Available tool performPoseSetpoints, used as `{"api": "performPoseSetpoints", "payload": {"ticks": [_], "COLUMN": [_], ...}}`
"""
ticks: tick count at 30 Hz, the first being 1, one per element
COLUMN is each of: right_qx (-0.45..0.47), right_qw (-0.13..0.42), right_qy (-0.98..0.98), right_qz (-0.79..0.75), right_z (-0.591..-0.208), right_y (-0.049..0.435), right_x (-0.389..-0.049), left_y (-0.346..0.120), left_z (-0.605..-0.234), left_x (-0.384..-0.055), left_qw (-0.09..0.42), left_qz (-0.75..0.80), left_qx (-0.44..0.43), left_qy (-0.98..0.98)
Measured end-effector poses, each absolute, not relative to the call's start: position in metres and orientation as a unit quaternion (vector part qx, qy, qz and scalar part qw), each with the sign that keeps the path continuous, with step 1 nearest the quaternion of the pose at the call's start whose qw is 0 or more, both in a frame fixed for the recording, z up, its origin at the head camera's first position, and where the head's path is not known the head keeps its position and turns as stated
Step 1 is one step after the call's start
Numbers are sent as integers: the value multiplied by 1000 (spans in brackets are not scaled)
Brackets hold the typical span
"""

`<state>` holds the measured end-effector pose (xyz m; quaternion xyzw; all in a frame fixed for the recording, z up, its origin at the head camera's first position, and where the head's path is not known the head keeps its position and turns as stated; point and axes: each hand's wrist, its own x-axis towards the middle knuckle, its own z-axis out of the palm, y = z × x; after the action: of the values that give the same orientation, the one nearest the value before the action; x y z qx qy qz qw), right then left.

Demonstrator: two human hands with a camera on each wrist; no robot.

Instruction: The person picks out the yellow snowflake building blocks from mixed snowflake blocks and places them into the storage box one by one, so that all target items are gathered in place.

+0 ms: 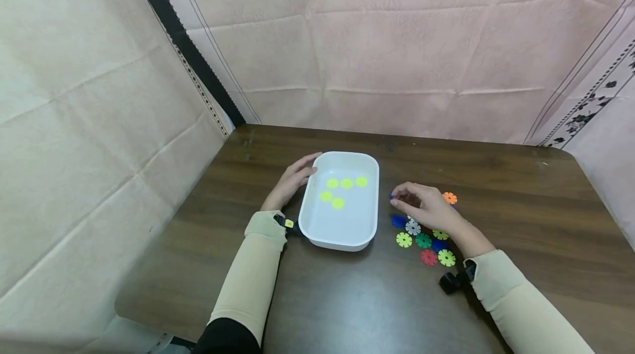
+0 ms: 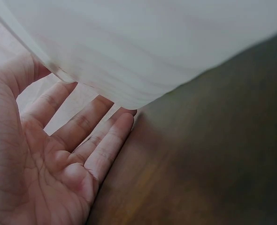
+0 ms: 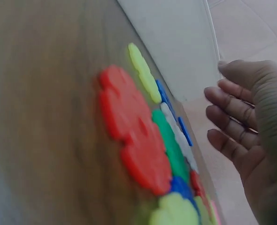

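Note:
On the left, my left hand (image 1: 294, 178) grips the rim of a white plastic tub (image 1: 365, 232), its thumb at the rim. In the left wrist view the other fingers (image 2: 108, 145) reach under the edge along the outer wall. Several yellow flower-shaped discs (image 1: 338, 203) lie inside the tub. My right hand (image 1: 421, 203) hovers over the tabletop pile, its fingers loosely bent. A bit of blue (image 1: 391, 196) shows at its fingertips in the head view, but the right wrist view shows nothing between thumb and fingers (image 3: 225, 140).
Right of the tub lie loose flower discs: a red one (image 1: 429, 257), a green one (image 1: 424, 240), a white one (image 1: 413, 227), an orange one (image 1: 450, 198), plus blue and yellow ones. The brown wooden table (image 1: 317, 299) meets a pale cloth backdrop (image 1: 387, 67) at its far edge.

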<state>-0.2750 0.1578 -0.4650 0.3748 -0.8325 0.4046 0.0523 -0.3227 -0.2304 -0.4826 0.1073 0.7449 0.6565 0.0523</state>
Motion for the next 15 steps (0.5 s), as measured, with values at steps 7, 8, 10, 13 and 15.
{"api": "performPoseSetpoints", "payload": {"ticks": [7,8,10,13,15], "right_qx": [360,358,359,365,370], "right_qw": [18,17,18,16,11], "right_qy": [-848,-849,-851,-849,-845], "right_qz": [390,387,383,383,385], "right_z": [-471,-472,-472,-472,-474], "right_y": [159,160,161,159,157], "right_x": [-274,-274,-275,-275,-276], "left_y": [-229,-229,-228,-229,-232], "left_z": [-480,-480,-480,-481,-482], "left_x": [-325,-326,-326,-325,-324], "left_qw": [56,57,59,57,56], "left_qz": [657,657,660,662,663], "left_qx": [115,117,118,114,109], "left_qy": [743,743,740,739,739]}}
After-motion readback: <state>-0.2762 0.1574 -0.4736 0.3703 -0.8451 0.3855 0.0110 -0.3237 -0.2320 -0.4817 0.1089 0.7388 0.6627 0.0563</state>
